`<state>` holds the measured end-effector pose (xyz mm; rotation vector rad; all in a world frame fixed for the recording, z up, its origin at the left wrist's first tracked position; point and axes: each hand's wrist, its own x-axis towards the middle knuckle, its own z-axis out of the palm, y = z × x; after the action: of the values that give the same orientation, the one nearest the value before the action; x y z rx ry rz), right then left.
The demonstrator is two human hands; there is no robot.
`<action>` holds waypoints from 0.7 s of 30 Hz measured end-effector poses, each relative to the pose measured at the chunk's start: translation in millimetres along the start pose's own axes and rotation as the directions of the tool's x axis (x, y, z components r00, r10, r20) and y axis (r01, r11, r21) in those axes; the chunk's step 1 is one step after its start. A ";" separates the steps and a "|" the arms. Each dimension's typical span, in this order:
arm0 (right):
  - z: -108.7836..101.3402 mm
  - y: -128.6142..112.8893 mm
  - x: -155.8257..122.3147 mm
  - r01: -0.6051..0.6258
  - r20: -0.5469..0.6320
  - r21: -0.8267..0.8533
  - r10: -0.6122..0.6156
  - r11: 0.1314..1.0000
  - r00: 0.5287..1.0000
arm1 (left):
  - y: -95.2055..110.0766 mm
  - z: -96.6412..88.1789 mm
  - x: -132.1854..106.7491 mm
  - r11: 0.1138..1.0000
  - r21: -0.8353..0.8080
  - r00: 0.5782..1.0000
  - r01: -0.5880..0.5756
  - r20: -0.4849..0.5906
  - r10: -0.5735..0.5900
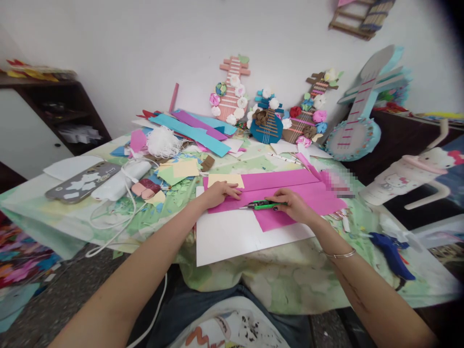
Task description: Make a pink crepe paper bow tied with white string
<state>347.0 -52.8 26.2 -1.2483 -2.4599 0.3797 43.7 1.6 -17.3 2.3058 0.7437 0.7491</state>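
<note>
My right hand [288,204] is closed around a green and black utility knife [266,205], its blade pointing left over magenta paper [271,181]. My left hand [222,192] lies with fingers stretched out on the paper's left end, at the lower edge of a pale yellow paper piece [232,180]. A long straight line runs across the magenta sheet above both hands. One flap of it hangs lower, over a white board [228,237] lying underneath.
A blue glue gun [391,255] and a white tumbler [395,180] stand right. To the left lie a phone [85,181], a white power strip [121,181] with cords, and paper scraps [177,171]. Behind are white string [164,142], coloured strips [195,134] and decorated paper instruments [267,123].
</note>
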 end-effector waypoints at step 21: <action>1.4 -1.3 -5.5 -0.045 -0.015 0.010 0.045 0.999 0.999 | 5.9 -1.7 -0.5 0.998 -0.068 0.997 0.008 -0.077 -0.013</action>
<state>348.5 -58.2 24.4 -1.2993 -2.4180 0.3926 44.2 -2.1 -12.3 2.2211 0.7522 0.8497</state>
